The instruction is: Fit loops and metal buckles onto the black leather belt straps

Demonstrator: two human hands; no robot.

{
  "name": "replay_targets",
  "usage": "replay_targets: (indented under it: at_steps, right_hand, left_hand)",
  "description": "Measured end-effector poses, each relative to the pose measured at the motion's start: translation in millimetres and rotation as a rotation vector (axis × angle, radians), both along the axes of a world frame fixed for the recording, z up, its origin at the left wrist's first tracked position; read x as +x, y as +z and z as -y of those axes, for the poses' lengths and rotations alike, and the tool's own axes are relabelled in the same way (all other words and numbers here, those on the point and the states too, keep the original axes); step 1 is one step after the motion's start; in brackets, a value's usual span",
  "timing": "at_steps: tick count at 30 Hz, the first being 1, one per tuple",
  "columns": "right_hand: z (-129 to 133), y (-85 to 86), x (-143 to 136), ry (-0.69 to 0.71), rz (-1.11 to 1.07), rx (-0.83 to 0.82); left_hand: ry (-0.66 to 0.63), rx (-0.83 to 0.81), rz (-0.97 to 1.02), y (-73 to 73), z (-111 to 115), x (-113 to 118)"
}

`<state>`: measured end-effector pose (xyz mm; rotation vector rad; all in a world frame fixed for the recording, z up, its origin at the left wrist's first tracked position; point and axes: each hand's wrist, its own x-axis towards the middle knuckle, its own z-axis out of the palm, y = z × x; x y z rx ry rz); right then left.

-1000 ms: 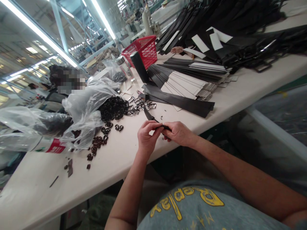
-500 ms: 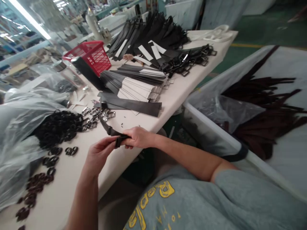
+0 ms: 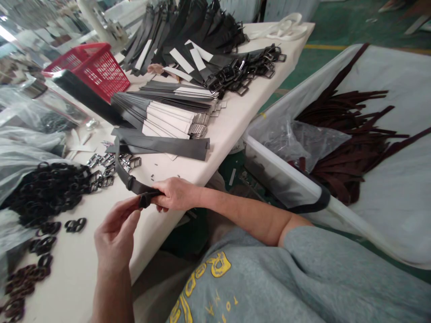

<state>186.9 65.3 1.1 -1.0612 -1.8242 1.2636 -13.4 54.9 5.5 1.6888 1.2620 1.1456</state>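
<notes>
A black strap curves up from between my hands over the table edge, with a small loop around it. My right hand is closed on the strap's folded end. The fingertips of my left hand pinch the dark piece at that end, close beside the right fingers. Behind the strap lie metal buckles and flat dark strips. To the left is a heap of black loops, with brown loops nearer me.
A red basket and a dark roll stand at the back left. Bundled straps with buckles cover the far table. At the right, a white bin holds brown strips.
The view has shifted, so the table things appear further left and my hands lower left. Both hands keep hold of the strap, my left fingers slightly more spread.
</notes>
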Motion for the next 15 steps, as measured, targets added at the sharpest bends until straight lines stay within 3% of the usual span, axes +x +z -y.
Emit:
replay_targets:
  at_steps: [4, 11, 15]
  right_hand:
    - [1, 2.2, 1, -0.01, 0.039, 0.017]
    - [0, 2.0, 6, -0.01, 0.202, 0.177]
    - [5, 4.5, 7, -0.032, 0.145, 0.144]
  left_hand:
    - [0.115, 0.131, 0.011, -2.6, 5, 16]
    - [0.011, 0.228, -0.183, -5.6, -1, 20]
    - [-0.027, 0.231, -0.231, -7.4, -2, 20]
